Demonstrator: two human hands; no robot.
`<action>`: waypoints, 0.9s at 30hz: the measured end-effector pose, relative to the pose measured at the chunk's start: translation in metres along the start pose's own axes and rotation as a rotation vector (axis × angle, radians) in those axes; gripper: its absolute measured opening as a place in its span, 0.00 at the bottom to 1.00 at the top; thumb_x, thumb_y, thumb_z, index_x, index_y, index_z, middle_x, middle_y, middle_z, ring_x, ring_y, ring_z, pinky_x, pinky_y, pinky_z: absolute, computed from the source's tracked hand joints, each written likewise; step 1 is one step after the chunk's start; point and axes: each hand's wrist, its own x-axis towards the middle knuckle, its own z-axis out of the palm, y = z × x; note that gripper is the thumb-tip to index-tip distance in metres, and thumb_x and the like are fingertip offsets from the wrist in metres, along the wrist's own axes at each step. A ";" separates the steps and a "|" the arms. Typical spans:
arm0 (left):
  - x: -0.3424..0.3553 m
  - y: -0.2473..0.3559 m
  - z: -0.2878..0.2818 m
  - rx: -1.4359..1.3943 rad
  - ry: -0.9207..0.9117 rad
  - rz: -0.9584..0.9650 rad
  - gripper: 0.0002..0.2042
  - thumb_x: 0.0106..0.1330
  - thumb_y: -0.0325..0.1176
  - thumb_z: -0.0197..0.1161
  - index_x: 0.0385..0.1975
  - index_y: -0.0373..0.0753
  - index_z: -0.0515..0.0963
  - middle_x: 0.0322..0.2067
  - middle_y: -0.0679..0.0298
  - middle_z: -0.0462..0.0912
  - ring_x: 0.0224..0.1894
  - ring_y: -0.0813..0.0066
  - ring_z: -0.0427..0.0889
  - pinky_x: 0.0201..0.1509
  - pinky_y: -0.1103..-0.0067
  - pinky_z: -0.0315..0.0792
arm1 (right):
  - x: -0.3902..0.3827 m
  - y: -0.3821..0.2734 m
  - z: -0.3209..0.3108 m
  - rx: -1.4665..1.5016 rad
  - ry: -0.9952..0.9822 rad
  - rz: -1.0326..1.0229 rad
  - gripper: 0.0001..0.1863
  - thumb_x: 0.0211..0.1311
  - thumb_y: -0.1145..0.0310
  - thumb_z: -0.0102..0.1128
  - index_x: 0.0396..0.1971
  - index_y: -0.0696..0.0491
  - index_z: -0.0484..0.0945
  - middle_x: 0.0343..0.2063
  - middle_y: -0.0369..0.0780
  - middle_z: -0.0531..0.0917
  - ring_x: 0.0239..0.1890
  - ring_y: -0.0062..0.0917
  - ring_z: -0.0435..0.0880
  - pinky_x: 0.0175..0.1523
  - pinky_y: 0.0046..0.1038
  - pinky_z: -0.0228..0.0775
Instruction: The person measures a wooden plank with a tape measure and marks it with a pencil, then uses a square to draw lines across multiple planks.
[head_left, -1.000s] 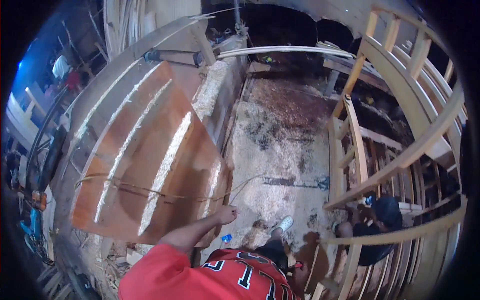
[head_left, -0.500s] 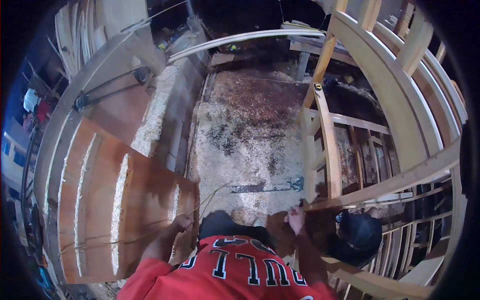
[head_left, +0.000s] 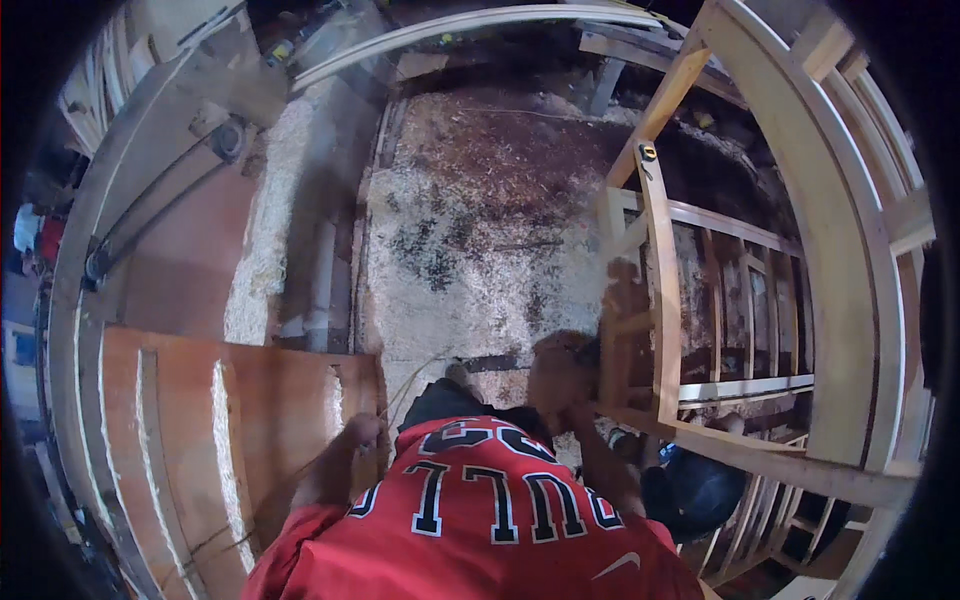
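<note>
My left hand is closed beside the right edge of a reddish-brown wooden panel with pale sawdust-filled slots. A thin tan strand shows on both sides of this hand and appears to pass through it. My right hand hangs low in deep shadow, near the lower corner of a light timber frame. Its fingers are too dark to make out. Between my hands and beyond them lies a floor strewn with sawdust and wood chips.
A yellow-black tape measure rests on the timber frame. A rounded black object is low at right. A machine belt on pulleys is at left. A long pale curved-looking strip crosses the far side; tall boards stand at right.
My viewpoint has shifted, so the panel sits farther left and the far strip higher. My right hand has moved slightly left and into shadow. My left hand stays closed beside the panel.
</note>
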 end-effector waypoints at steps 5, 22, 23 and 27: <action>0.077 -0.092 -0.109 0.087 0.085 -0.021 0.12 0.51 0.37 0.67 0.35 0.43 0.82 0.28 0.60 0.84 0.33 0.57 0.85 0.37 0.62 0.79 | 0.008 0.043 0.031 0.093 0.012 0.107 0.18 0.67 0.55 0.60 0.51 0.48 0.78 0.35 0.43 0.86 0.36 0.33 0.88 0.40 0.40 0.80; 0.316 -0.055 -0.455 -0.567 0.664 -0.347 0.15 0.68 0.43 0.63 0.47 0.40 0.82 0.35 0.59 0.86 0.26 0.73 0.82 0.35 0.73 0.77 | 0.358 -0.010 -0.212 -0.533 0.464 -0.449 0.12 0.70 0.58 0.56 0.31 0.48 0.79 0.27 0.42 0.83 0.29 0.35 0.85 0.31 0.41 0.78; 0.302 -0.059 -0.441 -0.472 0.639 -0.450 0.14 0.68 0.42 0.63 0.46 0.40 0.82 0.34 0.58 0.86 0.26 0.72 0.82 0.35 0.73 0.77 | 0.373 -0.061 -0.226 0.190 0.112 -0.207 0.13 0.70 0.56 0.57 0.33 0.49 0.80 0.27 0.43 0.83 0.32 0.33 0.86 0.32 0.41 0.78; 0.271 -0.061 -0.374 -0.956 0.233 -0.899 0.08 0.66 0.38 0.63 0.33 0.40 0.81 0.25 0.59 0.84 0.28 0.65 0.83 0.33 0.66 0.77 | 0.390 -0.234 -0.297 0.445 0.007 -0.005 0.16 0.71 0.51 0.59 0.38 0.49 0.82 0.29 0.41 0.82 0.38 0.28 0.84 0.36 0.33 0.77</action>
